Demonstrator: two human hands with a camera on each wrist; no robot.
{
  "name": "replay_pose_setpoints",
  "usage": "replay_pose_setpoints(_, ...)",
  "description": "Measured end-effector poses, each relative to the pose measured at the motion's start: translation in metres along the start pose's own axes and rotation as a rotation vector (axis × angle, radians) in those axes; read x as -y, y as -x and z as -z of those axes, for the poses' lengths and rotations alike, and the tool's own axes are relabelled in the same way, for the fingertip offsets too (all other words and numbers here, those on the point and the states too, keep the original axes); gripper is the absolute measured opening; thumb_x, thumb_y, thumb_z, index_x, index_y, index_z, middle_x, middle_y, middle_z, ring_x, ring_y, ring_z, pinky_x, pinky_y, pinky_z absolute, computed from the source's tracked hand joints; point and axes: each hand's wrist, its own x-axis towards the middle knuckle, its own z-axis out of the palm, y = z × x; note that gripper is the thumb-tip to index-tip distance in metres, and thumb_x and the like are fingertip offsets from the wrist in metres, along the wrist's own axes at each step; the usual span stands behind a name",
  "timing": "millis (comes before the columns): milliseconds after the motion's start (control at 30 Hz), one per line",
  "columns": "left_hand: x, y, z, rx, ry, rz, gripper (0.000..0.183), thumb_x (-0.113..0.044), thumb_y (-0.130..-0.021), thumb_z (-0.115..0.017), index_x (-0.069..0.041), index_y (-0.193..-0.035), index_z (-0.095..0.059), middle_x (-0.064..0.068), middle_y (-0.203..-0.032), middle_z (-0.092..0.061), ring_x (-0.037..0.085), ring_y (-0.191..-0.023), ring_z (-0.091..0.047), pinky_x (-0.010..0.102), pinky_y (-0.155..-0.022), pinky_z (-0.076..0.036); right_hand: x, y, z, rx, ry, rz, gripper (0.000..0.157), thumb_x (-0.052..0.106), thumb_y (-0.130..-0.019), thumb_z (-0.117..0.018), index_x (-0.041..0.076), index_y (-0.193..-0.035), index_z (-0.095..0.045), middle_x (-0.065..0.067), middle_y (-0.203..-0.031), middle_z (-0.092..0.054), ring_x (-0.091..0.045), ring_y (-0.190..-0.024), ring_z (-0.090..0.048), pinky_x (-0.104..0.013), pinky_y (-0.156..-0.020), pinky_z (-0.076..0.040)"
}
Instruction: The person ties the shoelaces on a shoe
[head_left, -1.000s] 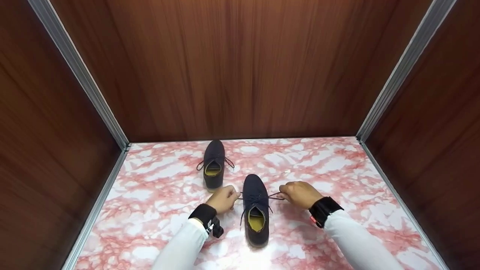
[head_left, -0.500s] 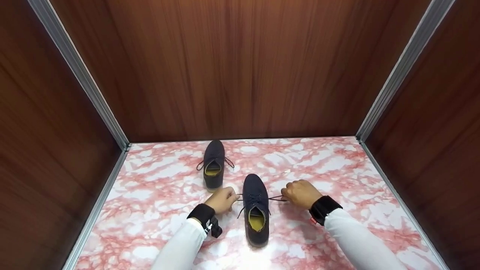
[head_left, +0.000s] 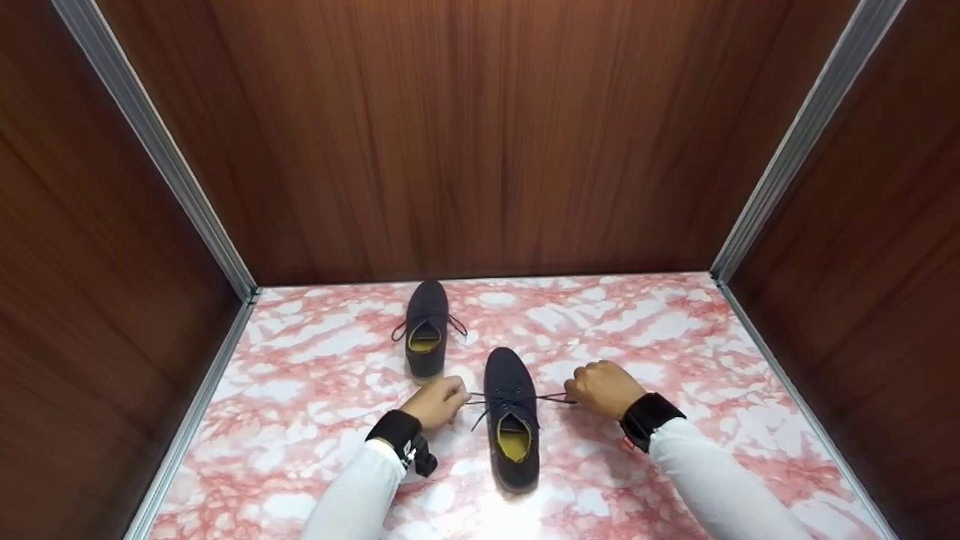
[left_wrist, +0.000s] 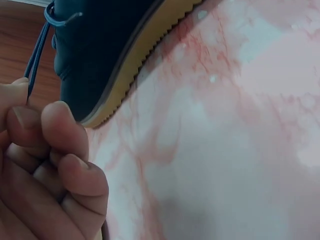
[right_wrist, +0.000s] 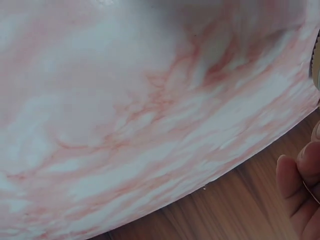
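Note:
A dark navy lace-up shoe with a yellow insole stands near the middle of the table, toe pointing away. To its left my left hand pinches a shoelace between thumb and forefinger, pulling a loop out taut. On the other side my right hand grips the opposite shoelace loop, stretched level from the shoe. A loose lace end hangs down the shoe's left flank. In the right wrist view only curled fingers show at the right edge; the lace there is hidden.
The matching shoe, its lace tied in a bow, stands farther back on the left. Both rest on a red-and-white marbled tabletop. A brown wood-grain panel rises at the back, with side panels left and right in grey metal framing.
My left hand has drawn slightly left, and my right hand slightly right, pulling the lace loops tighter and straighter. The loose lace end on the left has shortened. Both shoes stay in place.

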Motion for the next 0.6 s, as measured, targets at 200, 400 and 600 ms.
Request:
replay_pose_setpoints(200, 0.007, 0.005, 0.001, -0.004, 0.030, 0.020, 0.025, -0.014, -0.105, -0.058, -0.005, -0.081, -0.056, -0.007, -0.062, -0.051, 0.005, -0.058, -0.052, 0.022, -0.061, -0.041, -0.002, 0.002, -0.004, 0.017, -0.045, 0.009, 0.017, 0.020, -0.077, -0.083, 0.019, -0.073, -0.066, -0.001, -0.065, -0.063, -0.018, -0.060, -0.063, -0.035, -0.054, -0.051)
replay_pose_setpoints(400, 0.011, 0.006, -0.002, -0.014, 0.053, 0.020, 0.025, -0.015, -0.105, -0.057, -0.005, -0.082, -0.056, -0.007, -0.063, -0.052, 0.004, -0.059, -0.052, 0.022, -0.061, -0.043, -0.003, 0.007, -0.008, 0.001, -0.093, 0.009, 0.020, 0.017, -0.074, -0.084, 0.019, -0.075, -0.064, 0.002, -0.066, -0.061, -0.016, -0.061, -0.061, -0.033, -0.056, -0.051)
replay_pose_setpoints(600, 0.014, 0.008, -0.007, -0.031, 0.037, 0.023, 0.024, -0.016, -0.105, -0.058, -0.008, -0.082, -0.058, -0.003, -0.063, -0.058, 0.005, -0.058, -0.053, 0.023, -0.062, -0.045, 0.000, 0.012, -0.015, -0.002, -0.133, -0.010, 0.021, 0.015, -0.075, -0.084, 0.019, -0.075, -0.063, 0.002, -0.067, -0.061, -0.017, -0.062, -0.061, -0.034, -0.059, -0.052)
